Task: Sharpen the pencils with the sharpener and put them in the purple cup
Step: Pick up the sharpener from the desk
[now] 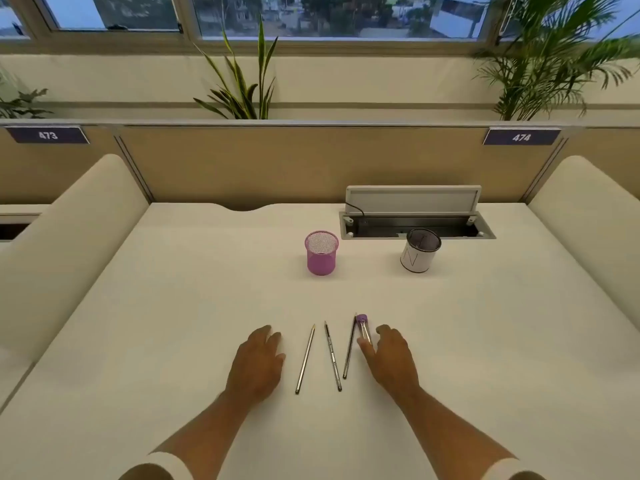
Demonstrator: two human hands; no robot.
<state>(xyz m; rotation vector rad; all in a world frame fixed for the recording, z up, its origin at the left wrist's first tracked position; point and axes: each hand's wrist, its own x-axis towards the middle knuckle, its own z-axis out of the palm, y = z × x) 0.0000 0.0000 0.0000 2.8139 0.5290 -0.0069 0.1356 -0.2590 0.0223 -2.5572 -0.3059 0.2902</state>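
Three pencils (332, 355) lay between my flat, empty left hand (257, 362) and right hand (389, 358), whose thumb touched the sharpener (363, 329), purple cup (321, 252) well beyond.

Both hands — left (258, 362), right (391, 360) — palms down, fingers loosely spread

Three pencils (328, 355) on table (173, 306), near front edge, side by side, tips pointing away. Left hand (258, 362) flat on table left of them; right hand (391, 358) right of them. Sharpener (363, 328) just beside rightmost pencil, apparently touching right thumb. Cup (321, 252) farther back, centre. Second cup (419, 250) right of it, before open cable tray (415, 216).
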